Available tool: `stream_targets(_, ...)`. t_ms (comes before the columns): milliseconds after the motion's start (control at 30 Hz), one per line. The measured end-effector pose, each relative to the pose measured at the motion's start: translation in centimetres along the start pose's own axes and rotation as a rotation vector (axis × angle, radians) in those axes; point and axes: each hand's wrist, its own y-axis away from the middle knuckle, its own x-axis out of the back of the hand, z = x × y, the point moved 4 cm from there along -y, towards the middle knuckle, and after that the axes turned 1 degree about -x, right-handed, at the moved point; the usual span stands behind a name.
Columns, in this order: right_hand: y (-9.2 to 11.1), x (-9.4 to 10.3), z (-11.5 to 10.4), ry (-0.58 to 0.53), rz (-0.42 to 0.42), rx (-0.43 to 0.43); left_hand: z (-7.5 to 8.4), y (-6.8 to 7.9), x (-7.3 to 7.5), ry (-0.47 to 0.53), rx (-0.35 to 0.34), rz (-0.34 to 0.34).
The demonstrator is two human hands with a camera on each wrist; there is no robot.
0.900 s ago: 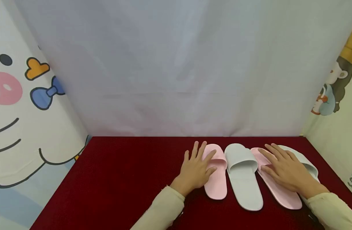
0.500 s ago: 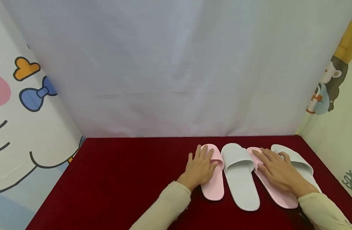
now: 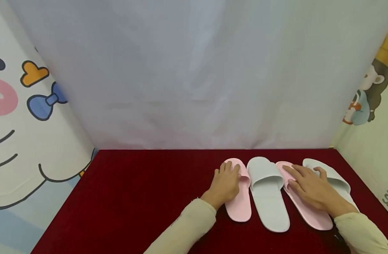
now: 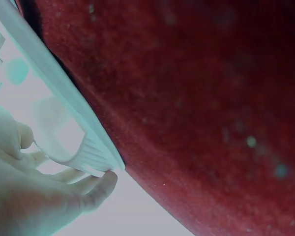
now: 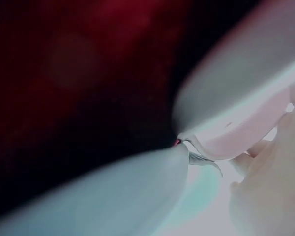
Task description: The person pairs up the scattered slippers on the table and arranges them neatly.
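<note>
Four slippers are too many to number, so several lie in a row, pink and white by turns. My left hand (image 3: 225, 185) bends its fingers over the strap of the left pink slipper (image 3: 239, 208); in the left wrist view the fingertips (image 4: 105, 184) meet the strap's edge. On the other pink slipper (image 3: 319, 218), my right hand (image 3: 314, 188) grips the strap, fingers on top and thumb near its opening. Its palm covers much of that slipper. Between the hands lies a white slipper (image 3: 270, 208), untouched. Another white slipper (image 3: 333, 176) is partly hidden behind my right hand and forearm.
A dark red cloth (image 3: 143, 197) covers the table. Behind its far edge hangs a pale curtain (image 3: 181, 88). Printed cartoon panels stand at both sides, the left panel (image 3: 63, 141) and the right panel (image 3: 368, 148).
My left hand has come down and right onto the pink slipper's strap, and its spread fingers have bent. My right hand's fingers have drawn in on the other pink slipper.
</note>
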Motion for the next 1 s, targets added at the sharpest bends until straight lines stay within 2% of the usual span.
stream_targets(233,0.5,0.0,0.1,0.014,0.030,0.008,0.4,0.4,0.1,-0.071,-0.039,0.020)
stream_targets(533,0.9,-0.1,0.1,0.012,0.031,0.011,-0.1,1.3,0.3,-0.125,-0.096,0.033)
stream_targets(800,1.8,0.2,-0.1,0.001,0.037,0.018,-0.4,2.1,0.8,-0.058,-0.110,-0.031)
stream_targets(1000,2.7,0.7,-0.5,0.002,0.061,0.040,-0.4,2.9,1.3,-0.072,-0.132,-0.055)
